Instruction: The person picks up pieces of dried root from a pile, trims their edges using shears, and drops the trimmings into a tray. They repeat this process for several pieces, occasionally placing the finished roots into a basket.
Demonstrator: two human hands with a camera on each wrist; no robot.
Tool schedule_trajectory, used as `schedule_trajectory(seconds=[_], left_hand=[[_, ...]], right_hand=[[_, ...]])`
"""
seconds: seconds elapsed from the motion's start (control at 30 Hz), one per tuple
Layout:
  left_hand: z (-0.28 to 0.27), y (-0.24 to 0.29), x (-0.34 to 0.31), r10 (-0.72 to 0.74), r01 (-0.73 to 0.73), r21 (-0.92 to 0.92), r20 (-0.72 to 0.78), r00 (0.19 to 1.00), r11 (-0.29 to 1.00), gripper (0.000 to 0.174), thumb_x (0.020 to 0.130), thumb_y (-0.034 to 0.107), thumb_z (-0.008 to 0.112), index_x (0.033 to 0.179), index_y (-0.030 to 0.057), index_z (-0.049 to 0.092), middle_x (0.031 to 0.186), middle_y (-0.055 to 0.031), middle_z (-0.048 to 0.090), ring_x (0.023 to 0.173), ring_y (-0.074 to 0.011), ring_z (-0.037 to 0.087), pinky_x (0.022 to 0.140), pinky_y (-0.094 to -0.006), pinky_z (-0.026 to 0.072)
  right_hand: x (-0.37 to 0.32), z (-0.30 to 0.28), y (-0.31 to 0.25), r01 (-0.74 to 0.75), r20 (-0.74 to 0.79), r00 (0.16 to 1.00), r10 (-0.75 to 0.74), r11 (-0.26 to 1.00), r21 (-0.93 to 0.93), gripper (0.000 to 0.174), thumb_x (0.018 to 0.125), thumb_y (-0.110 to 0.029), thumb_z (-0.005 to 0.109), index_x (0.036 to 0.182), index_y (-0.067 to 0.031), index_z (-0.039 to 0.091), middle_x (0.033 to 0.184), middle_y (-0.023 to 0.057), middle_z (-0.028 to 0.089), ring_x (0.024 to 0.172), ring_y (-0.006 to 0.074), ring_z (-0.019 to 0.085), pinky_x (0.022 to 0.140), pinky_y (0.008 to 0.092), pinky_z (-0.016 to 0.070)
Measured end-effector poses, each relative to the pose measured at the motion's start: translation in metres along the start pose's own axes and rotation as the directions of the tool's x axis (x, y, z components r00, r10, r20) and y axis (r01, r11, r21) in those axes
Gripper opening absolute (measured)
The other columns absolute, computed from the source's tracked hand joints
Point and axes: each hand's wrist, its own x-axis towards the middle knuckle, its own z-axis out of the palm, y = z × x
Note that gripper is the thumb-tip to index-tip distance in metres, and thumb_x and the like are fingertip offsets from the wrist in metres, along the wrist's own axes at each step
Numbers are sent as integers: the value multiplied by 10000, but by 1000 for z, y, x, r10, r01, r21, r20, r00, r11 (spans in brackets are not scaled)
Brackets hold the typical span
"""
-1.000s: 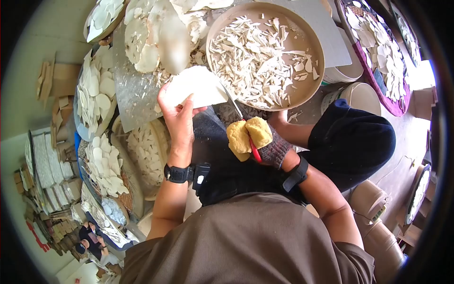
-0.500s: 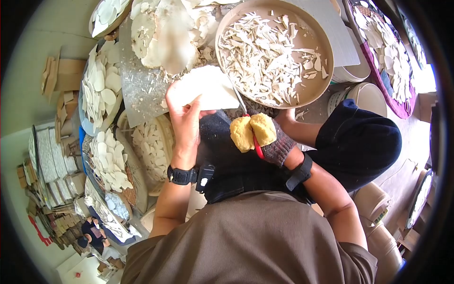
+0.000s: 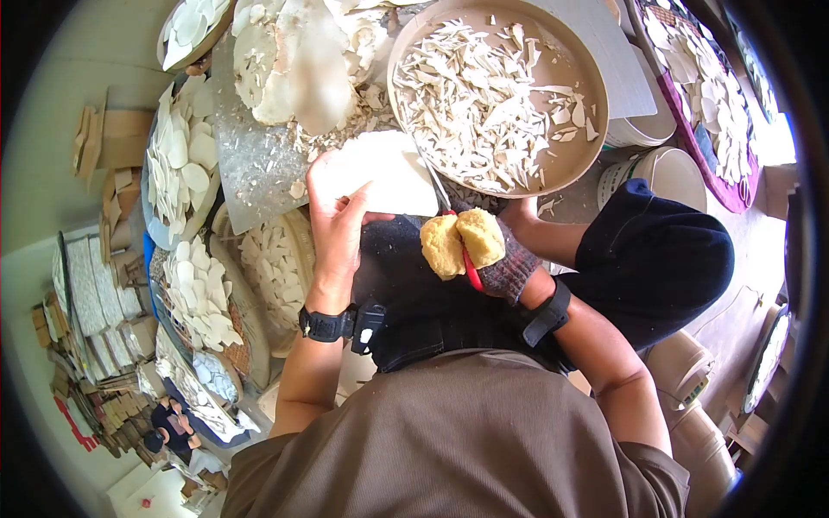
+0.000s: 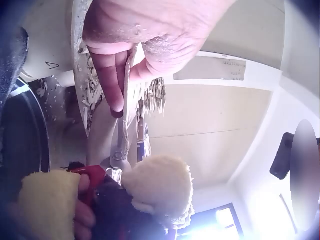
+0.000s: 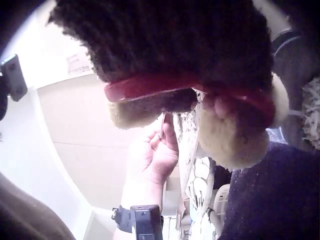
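Note:
My bare left hand (image 3: 335, 226) pinches a flat, off-white slice (image 3: 384, 177) between thumb and fingers, over the lap. In the left wrist view the slice (image 4: 128, 92) appears edge-on, thin and slightly curved. My right hand (image 3: 511, 263), in a knitted glove, grips scissors with red handles (image 3: 472, 271), padded by yellow foam lumps (image 3: 442, 248). Their metal blades (image 3: 438, 183) point away from me, right at the slice's right edge. In the right wrist view the glove and a red handle (image 5: 150, 86) fill the top; the blades are mostly hidden there.
A round tray (image 3: 577, 155) with white slivers stands just ahead. Left of it, large pale pieces (image 3: 294, 73) lie on a metal sheet (image 3: 237, 164). Baskets of slices (image 3: 181, 160) line the left; a purple-edged basket (image 3: 738, 197) and buckets (image 3: 669, 177) stand right.
The head view has shifted slightly. My left hand has lowered the slice a little towards me and tilted it against the blades. The right hand keeps its grip on the scissors.

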Motion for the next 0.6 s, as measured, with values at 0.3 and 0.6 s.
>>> schedule_trajectory(seconds=[0.3,0.6], left_hand=[[0,-2,-3,-32,29,-39,-63,998,999,521,845,32,557,1292,100,297,1111,-124,534,812,-193,633,548,-258,557],[-8,8,-4,-111,104,58,139,984,993,581,836,21,555,1332,116,269,1126,-122,538,888,-186,615,600,-253,557]], right_hand=[[-4,-2,-24,184,27,977,-211,771,-609,206,886,-186,521,991,-22,589,940,115,642,875,233,623,767,316,485],[0,10,-29,85,-177,979,-103,990,-108,152,840,-101,507,950,-24,579,872,129,618,802,318,597,727,361,484]])
